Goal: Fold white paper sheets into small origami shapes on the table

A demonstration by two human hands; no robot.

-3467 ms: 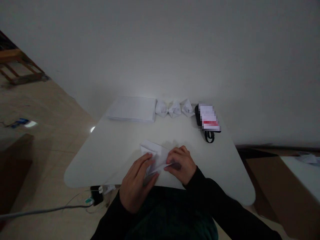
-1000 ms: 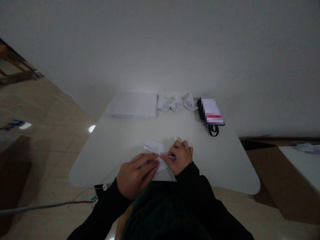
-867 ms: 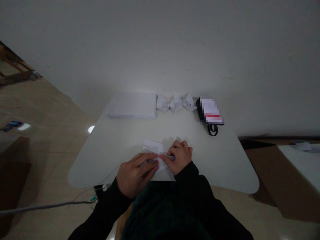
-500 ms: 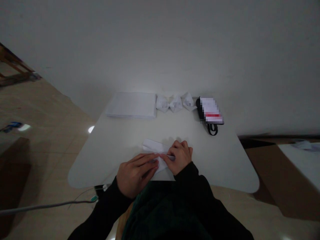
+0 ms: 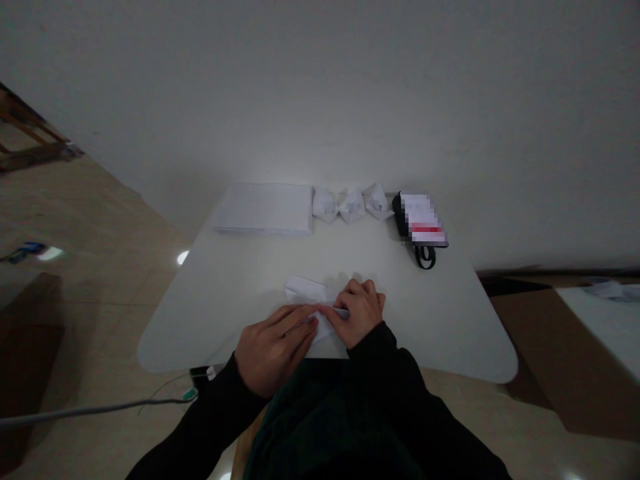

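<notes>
A partly folded sheet of white paper (image 5: 306,291) lies near the front edge of the white table (image 5: 440,327). My left hand (image 5: 273,347) rests on its near left part with the fingers stretched out flat, pressing it down. My right hand (image 5: 359,311) is curled, with the fingertips pinched on the paper's right fold. Both sleeves are black. Most of the paper is hidden under my hands.
At the table's far edge lie a stack of white sheets (image 5: 265,208), three folded white paper pieces (image 5: 351,203) and a black device with a strap (image 5: 419,227). A grey cable (image 5: 95,411) runs over the tiled floor at left. Another white table (image 5: 607,320) stands at right.
My hands have stayed on the paper with only small shifts of the fingers along the fold. Since the oldest frame the view has tilted and the paper lies flatter.
</notes>
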